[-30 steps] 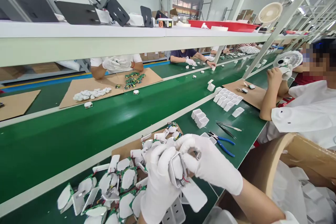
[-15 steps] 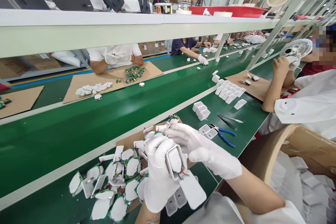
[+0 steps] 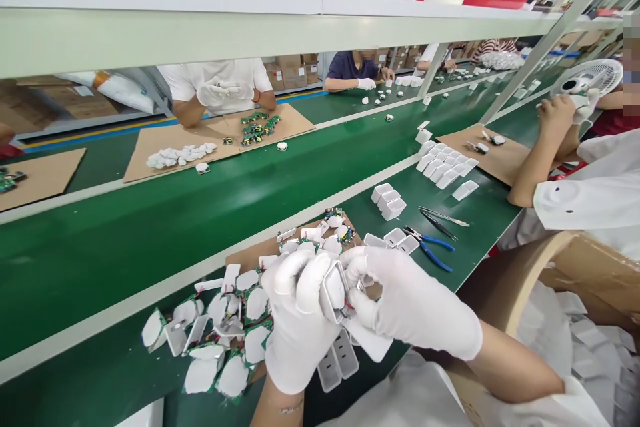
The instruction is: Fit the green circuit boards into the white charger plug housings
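Note:
My left hand (image 3: 300, 317), in a white glove, is closed around a small white plastic housing (image 3: 327, 300). A white pad-like piece sits inside its opening, and a bit of red wire shows at the rim. From the housing's lower edge hangs a flat white plate (image 3: 370, 341), partly covered by my right hand (image 3: 415, 300). That hand, also gloved, has thumb and forefinger bent together at the housing's right side; what lies between them is hidden. Just left of my hands is a pile of green circuit boards with white pads (image 3: 233, 373). Two empty white housings (image 3: 345, 352) lie beneath.
Blue-handled pliers (image 3: 435, 257) and tweezers (image 3: 443, 215) lie to the right, near more white housings (image 3: 389, 202). A large round bin (image 3: 505, 280) of white parts stands at right. Beyond the green belt (image 3: 210, 210), co-workers sit under a shelf (image 3: 200, 30); another person (image 3: 575, 160) works at right.
My right hand has drawn back from over the boards, and its fingers have bent in to the housing. The view has tipped down slightly. A white object now shows at the bottom left edge.

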